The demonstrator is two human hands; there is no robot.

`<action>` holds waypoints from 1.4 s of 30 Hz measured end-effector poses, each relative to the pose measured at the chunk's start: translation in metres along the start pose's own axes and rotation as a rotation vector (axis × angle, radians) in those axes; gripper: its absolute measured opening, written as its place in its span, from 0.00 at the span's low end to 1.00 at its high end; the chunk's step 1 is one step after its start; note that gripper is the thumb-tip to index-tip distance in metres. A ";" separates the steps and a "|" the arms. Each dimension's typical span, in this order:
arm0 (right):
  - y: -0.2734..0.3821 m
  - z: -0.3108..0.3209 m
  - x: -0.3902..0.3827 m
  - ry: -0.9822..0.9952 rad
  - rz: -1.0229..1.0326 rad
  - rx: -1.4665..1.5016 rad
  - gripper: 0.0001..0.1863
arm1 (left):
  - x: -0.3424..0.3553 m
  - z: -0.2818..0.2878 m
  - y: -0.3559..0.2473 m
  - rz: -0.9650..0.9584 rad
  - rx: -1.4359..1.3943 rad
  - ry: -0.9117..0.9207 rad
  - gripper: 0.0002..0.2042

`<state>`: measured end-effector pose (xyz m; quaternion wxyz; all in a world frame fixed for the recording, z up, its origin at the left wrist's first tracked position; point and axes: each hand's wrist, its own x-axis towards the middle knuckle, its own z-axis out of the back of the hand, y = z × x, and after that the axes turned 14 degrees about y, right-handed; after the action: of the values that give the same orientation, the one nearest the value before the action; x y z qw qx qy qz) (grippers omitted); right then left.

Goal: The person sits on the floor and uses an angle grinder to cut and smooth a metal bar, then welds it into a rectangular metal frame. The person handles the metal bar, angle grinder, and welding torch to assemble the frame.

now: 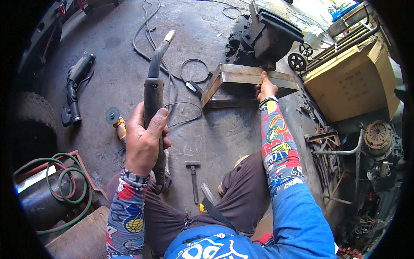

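My left hand [146, 140] is wrapped round the black handle of a welding torch [154, 93], whose curved neck and pale nozzle point up and away from me. Ahead and to the right, my right hand [266, 89] grips the edge of a rectangular metal frame [241, 74] made of angled steel bars. The thumb lies on top of its bar, and the fingers curl beneath, partly hidden. The frame's far right side sits against a black bench vise [271, 34]; whether the jaws clamp it cannot be made out.
Between my feet lie a hammer [193, 179] and a yellow-handled tool [202, 207]. An angle grinder [117, 123] rests left of my left hand. Cables [148, 47] trail over the concrete. Green and red hoses [64, 185] coil at left; a cardboard box [349, 82] and scrap metal stand at right.
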<state>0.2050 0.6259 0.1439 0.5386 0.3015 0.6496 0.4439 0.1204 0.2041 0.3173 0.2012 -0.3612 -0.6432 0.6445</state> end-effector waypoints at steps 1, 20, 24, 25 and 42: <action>0.000 -0.001 0.002 0.011 0.009 -0.005 0.25 | 0.004 -0.004 0.002 -0.015 -0.004 -0.024 0.20; -0.004 0.021 -0.027 0.195 -0.113 0.112 0.12 | 0.018 -0.029 0.013 0.026 0.063 -0.013 0.17; -0.004 0.021 -0.045 0.013 -0.070 -0.204 0.19 | 0.014 -0.020 0.008 -0.018 0.056 0.014 0.16; -0.006 0.021 -0.049 -0.025 -0.018 -0.250 0.19 | 0.012 -0.017 0.006 -0.022 0.041 0.059 0.17; 0.002 0.020 -0.097 0.093 0.235 -1.222 0.50 | 0.030 -0.026 0.004 0.401 0.007 0.230 0.20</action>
<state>0.2470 0.5475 0.1875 0.5323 -0.0113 0.2638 0.8043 0.1203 0.2435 0.3090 0.1425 -0.5521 -0.5292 0.6284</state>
